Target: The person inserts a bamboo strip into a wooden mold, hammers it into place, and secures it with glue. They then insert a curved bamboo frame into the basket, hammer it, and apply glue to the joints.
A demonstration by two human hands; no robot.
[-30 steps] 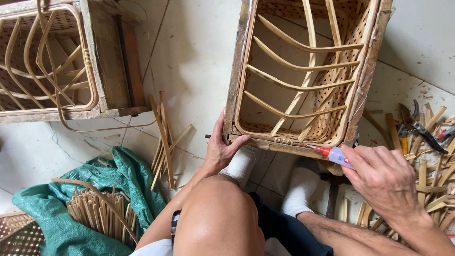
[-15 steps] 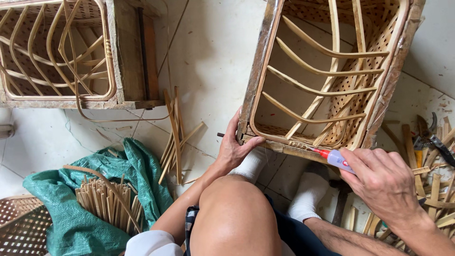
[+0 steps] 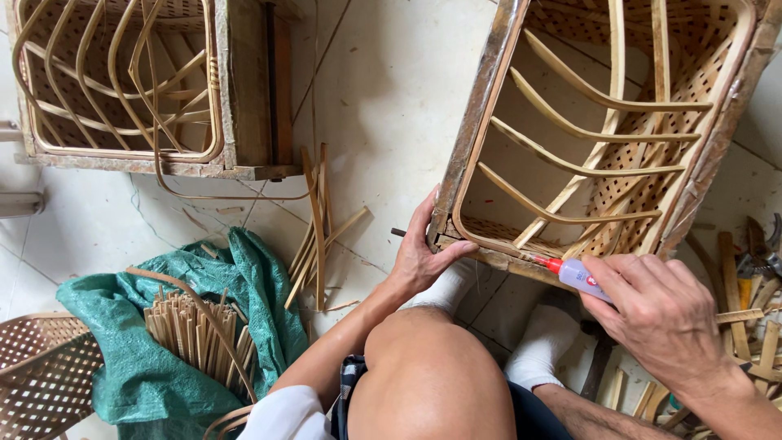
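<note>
Rattan basket frame (image 3: 603, 130) lies tilted on the tiled floor (image 3: 391, 90), its near corner gripped by the left hand (image 3: 423, 257), thumb over the rim. Right hand (image 3: 660, 314) closes around a small glue bottle (image 3: 577, 275), red nozzle touching the frame's lower edge. Bamboo strips (image 3: 189, 330) rest on green cloth (image 3: 130, 367) well apart

**A:** any packaging or labels anywhere in this shot? screens, signs?

**B:** only one thing tbh: a small glue bottle (image 3: 577, 275), pale translucent body with a red nozzle cap and a bit of red on its label. It lies tilted in the right hand (image 3: 664, 318), tip touching the near bottom edge of the woven frame (image 3: 521, 257). No signs, no screens.
</note>
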